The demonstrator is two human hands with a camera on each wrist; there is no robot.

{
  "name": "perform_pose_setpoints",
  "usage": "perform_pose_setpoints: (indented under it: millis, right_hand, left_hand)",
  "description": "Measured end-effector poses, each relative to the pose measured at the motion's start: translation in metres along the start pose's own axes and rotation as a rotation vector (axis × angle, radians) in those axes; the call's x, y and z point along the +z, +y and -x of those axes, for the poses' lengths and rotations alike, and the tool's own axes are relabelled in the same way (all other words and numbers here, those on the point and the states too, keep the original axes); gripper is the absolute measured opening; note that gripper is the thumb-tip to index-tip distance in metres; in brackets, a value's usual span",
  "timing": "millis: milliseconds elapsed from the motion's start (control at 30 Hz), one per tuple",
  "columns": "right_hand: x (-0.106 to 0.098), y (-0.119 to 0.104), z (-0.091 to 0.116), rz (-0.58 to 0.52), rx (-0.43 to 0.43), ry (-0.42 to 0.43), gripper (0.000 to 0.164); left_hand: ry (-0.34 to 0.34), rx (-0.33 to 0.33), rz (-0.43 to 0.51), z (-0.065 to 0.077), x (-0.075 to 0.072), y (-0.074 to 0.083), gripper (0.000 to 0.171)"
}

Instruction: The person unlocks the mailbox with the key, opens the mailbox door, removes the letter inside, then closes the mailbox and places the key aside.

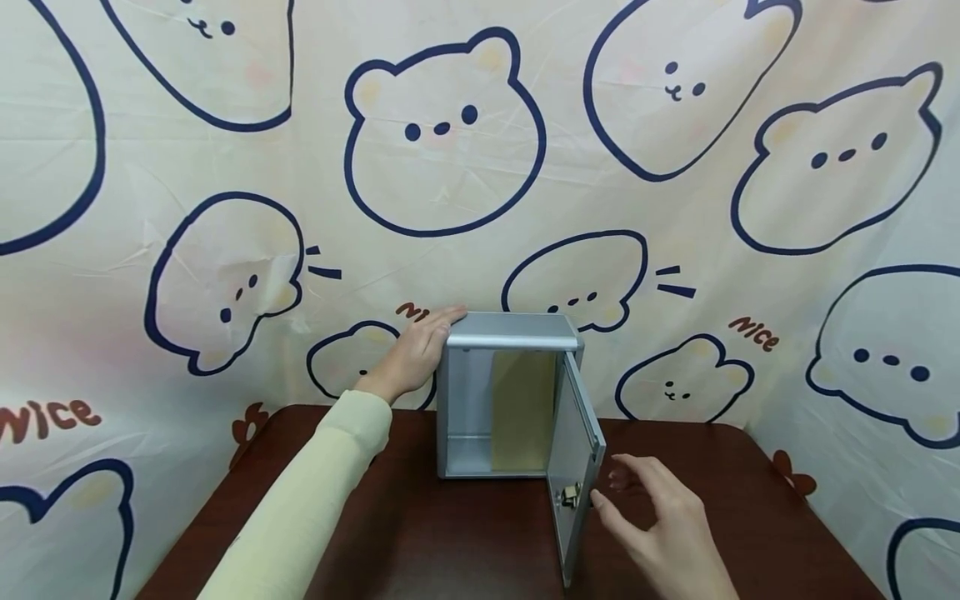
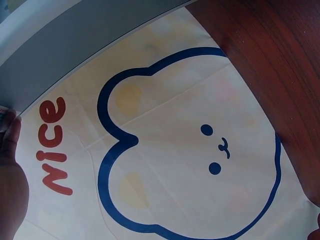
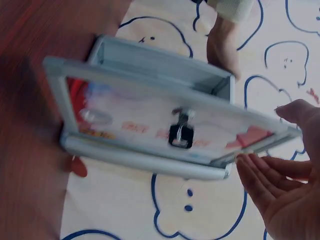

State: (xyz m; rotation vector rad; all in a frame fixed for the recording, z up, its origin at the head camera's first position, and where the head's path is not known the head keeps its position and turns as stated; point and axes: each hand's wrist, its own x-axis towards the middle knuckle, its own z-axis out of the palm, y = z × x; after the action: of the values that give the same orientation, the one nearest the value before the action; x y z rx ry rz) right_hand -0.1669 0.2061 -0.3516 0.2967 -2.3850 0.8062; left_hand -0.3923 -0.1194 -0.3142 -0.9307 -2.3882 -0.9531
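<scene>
Pale yellow, a sleeve (image 1: pixel 296 512) crosses the left foreground as a person works with 2 bare hands at a small grey cabinet (image 1: pixel 517 329) on a dark reddish-brown table (image 1: pixel 450 542). At near right, the right hand (image 1: pixel 663 521) is raised beside the cabinet's door (image 1: pixel 577 454), its fingers loosely bent and its thumb spread away from them, with nothing gripped in the gap; the thumb tip lies at or just beside the door's free edge, and whether the 2 touch cannot be told. The door stands ajar, swung out toward the viewer from the cabinet's right side, immediately to the left of those fingertips. Its long axis runs upright, so the free edge presents its length to the right hand, clearly the nearer of the pair; the right wrist view shows a door corner reaching toward the space between thumb and fingers. A lock (image 1: pixel 570 497) sits on the door's inner face, close to that edge. Behind, the cabinet stands upright with its mouth facing the viewer, a tan panel (image 1: pixel 525 412) showing inside at right. The left hand (image 1: pixel 414 350) rests over the cabinet's upper left edge, fingers extended along the top, gripping nothing and well apart from the door. Farthest off hangs a cream backdrop (image 1: pixel 570 196) with navy-outlined animal faces and red "Nice" lettering.
</scene>
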Motion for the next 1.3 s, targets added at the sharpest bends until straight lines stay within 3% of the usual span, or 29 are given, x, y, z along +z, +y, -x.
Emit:
perform_pose_setpoints:
  millis: [200, 467, 733, 1000, 1300]
  right_hand:
    - [0.015, -0.007, -0.007, 0.016, -0.055, 0.038, 0.037]
    - [0.033, -0.010, -0.011, 0.052, -0.037, 0.088, 0.014]
    - [0.040, -0.006, -0.010, 0.112, -0.052, 0.062, 0.034]
    - [0.041, 0.003, -0.011, 0.095, -0.141, 0.069, 0.031]
    - [0.038, 0.007, -0.011, 0.065, -0.137, 0.050, 0.023]
  left_hand:
    - [0.000, -0.003, -0.009, 0.000, 0.001, 0.001, 0.054]
    - [-0.007, -0.015, 0.005, 0.000, 0.001, 0.001, 0.054]
    - [-0.003, -0.008, 0.003, 0.000, 0.000, 0.001, 0.054]
    - [-0.009, -0.004, -0.004, -0.002, 0.000, 0.001, 0.054]
    - [-0.005, -0.006, -0.008, -0.001, 0.001, 0.002, 0.054]
